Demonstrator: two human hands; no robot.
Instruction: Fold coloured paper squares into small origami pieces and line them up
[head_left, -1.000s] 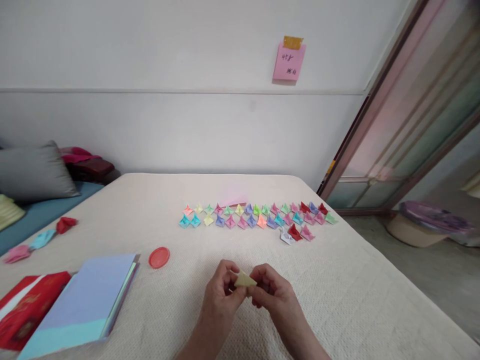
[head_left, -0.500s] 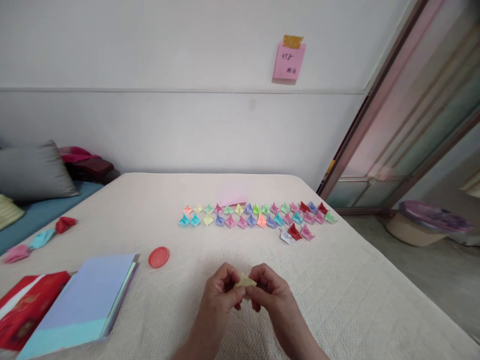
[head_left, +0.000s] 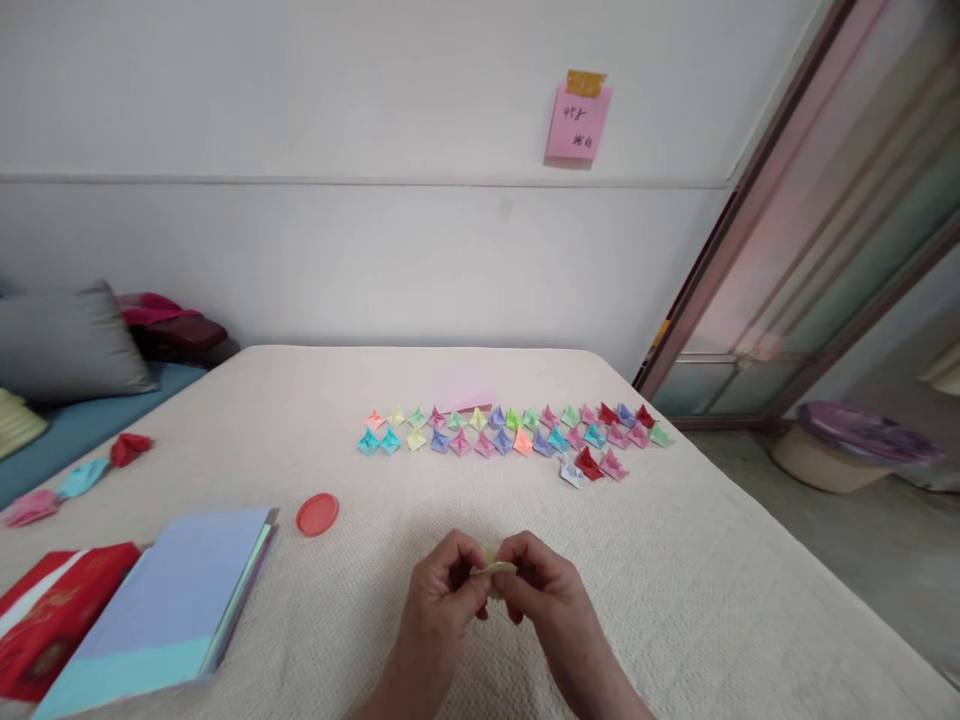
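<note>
Between my two hands, above the near middle of the cloth-covered table, is a small pale-yellow folded paper (head_left: 493, 568). My left hand (head_left: 448, 585) pinches its left side between thumb and fingers. On the right side, my right hand (head_left: 541, 580) pinches it the same way. Part of the paper is hidden behind the fingertips. Farther back stand rows of small folded paper boats in many colours, among them an orange boat (head_left: 523, 441) and a teal boat (head_left: 368, 442). A white boat (head_left: 574, 471) and a red boat (head_left: 589, 463) sit in front of the rows.
Left of my hands lie a round red lid (head_left: 317, 514), a stack of coloured paper (head_left: 180, 590) and a red packet (head_left: 64, 615). A pink sheet (head_left: 469, 395) lies behind the boats. A pink note (head_left: 577, 124) is taped to the wall. Beyond the table's right edge stands a bin (head_left: 840, 455).
The yellow paper has tipped in my fingers: its broad triangular face now shows as a narrower band with a small point behind. My hands stay in nearly the same place.
</note>
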